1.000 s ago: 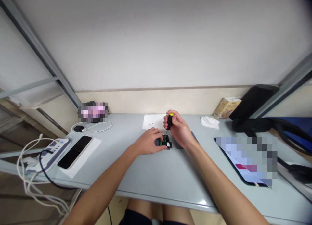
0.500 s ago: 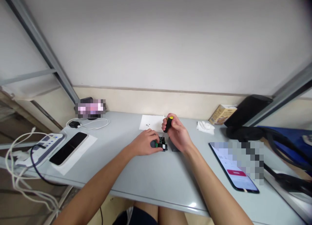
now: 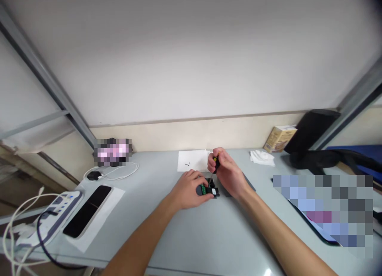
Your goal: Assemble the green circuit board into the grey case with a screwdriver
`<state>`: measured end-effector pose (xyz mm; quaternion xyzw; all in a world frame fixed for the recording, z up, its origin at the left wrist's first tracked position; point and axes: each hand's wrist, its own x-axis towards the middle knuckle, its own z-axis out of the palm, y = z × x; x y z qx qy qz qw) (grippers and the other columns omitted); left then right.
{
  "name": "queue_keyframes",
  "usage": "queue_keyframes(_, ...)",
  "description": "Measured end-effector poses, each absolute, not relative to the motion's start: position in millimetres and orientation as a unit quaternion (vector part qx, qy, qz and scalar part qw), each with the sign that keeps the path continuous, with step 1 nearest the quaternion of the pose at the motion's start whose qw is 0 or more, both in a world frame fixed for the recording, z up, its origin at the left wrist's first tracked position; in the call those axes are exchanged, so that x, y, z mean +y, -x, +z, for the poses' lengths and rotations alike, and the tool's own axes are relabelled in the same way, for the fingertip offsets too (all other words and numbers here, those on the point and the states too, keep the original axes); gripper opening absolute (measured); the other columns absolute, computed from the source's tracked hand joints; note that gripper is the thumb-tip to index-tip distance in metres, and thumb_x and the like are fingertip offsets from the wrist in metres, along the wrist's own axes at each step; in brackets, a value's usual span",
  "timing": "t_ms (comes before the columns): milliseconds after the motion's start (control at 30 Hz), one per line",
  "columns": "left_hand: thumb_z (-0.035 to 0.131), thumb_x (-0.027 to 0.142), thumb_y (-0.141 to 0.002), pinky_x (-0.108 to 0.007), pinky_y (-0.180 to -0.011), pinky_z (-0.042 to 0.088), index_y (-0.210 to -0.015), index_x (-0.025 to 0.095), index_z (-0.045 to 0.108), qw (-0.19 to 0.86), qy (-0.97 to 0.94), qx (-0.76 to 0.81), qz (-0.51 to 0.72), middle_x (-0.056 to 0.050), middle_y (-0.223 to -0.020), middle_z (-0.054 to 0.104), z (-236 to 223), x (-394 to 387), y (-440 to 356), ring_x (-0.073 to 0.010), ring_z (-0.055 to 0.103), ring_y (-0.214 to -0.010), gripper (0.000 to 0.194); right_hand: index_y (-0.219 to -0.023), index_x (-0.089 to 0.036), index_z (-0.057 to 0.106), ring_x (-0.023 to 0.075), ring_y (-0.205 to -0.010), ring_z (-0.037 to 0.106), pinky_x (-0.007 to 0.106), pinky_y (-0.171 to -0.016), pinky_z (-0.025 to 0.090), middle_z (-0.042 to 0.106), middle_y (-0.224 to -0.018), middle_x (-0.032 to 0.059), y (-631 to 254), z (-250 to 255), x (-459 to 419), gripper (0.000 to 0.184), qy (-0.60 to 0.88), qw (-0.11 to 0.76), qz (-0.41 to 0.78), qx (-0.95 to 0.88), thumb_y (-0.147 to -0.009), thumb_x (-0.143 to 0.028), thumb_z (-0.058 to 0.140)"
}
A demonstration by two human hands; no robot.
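Grey desk [image 3: 193,236]. Left hand [image 3: 188,189] pinches the small device [image 3: 213,191], likely to brace it; right hand [image 3: 232,175] curled round the screwdriver [image 3: 216,164], probably for tip control.

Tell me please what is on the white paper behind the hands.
Some tiny dark pieces lie on the paper. The right hand hides its right end; anything there cannot be seen.

Yellow box [image 3: 279,139] beside crumpled tissue [image 3: 262,157]
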<state>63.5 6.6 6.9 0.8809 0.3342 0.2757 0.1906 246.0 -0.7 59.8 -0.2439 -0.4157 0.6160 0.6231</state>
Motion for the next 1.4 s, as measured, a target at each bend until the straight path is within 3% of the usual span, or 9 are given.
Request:
queue_keyframes(167,0.088,0.039,-0.079,-0.043,-0.100,0.052,-0.092,0.025,0.070,0.192,-0.878,0.339,0.280,-0.003,-0.106,0.070,5.1,8.0,-64.7,-0.0248,0.063,-0.106,0.026,-0.084,-0.024,0.058,0.0162,-0.070,0.048,0.031,-0.065,0.037,0.052,-0.088,0.0015,-241.1,60.8,-1.2,0.031,0.276,0.640,0.560,-0.447,-0.090,-0.051,0.072)
queue_keyframes(333,0.088,0.040,-0.080,-0.043,-0.100,0.051,-0.092,0.024,0.071,0.193,-0.877,0.337,0.283,-0.003,-0.105,0.070,4.8,8.6,-65.0,-0.0246,0.062,-0.104,0.026,-0.086,-0.024,0.059,0.0182,-0.072,0.047,0.033,-0.066,0.037,0.050,-0.082,0.0014,-236.5,52.9,-4.2,0.030,0.313,0.649,0.450,-0.527,-0.098,-0.052,0.061)
queue_keyframes(533,0.087,0.043,-0.080,-0.042,-0.096,0.053,-0.091,0.025,0.071,0.189,-0.877,0.341,0.281,-0.004,-0.103,0.069,1.4,9.2,-66.2,-0.0244,0.061,-0.103,0.026,-0.091,-0.024,0.056,0.0175,-0.070,0.049,0.032,-0.064,0.039,0.052,-0.084,0.0016,-240.2,40.5,-6.9,0.020,0.392,0.679,0.141,-0.604,-0.106,-0.035,0.049)
queue_keyframes(700,0.086,0.045,-0.081,-0.041,-0.096,0.053,-0.092,0.025,0.073,0.172,-0.875,0.351,0.285,-0.004,-0.100,0.068,-5.1,12.4,-69.9,-0.0242,0.062,-0.102,0.027,-0.101,-0.024,0.056,0.0175,-0.071,0.055,0.032,-0.064,0.043,0.058,-0.082,0.0014,-248.4,33.4,-6.0,0.007,0.352,0.625,-0.075,-0.693,-0.100,-0.018,0.053)
queue_keyframes(1400,0.087,0.045,-0.079,-0.041,-0.096,0.053,-0.092,0.025,0.074,0.166,-0.879,0.351,0.276,-0.003,-0.103,0.069,0.9,11.2,-69.9,-0.0236,0.063,-0.102,0.027,-0.098,-0.025,0.056,0.0164,-0.066,0.056,0.030,-0.060,0.043,0.060,-0.078,0.0009,-251.0,34.1,-5.0,0.010,0.360,0.611,-0.110,-0.696,-0.098,-0.015,0.053)
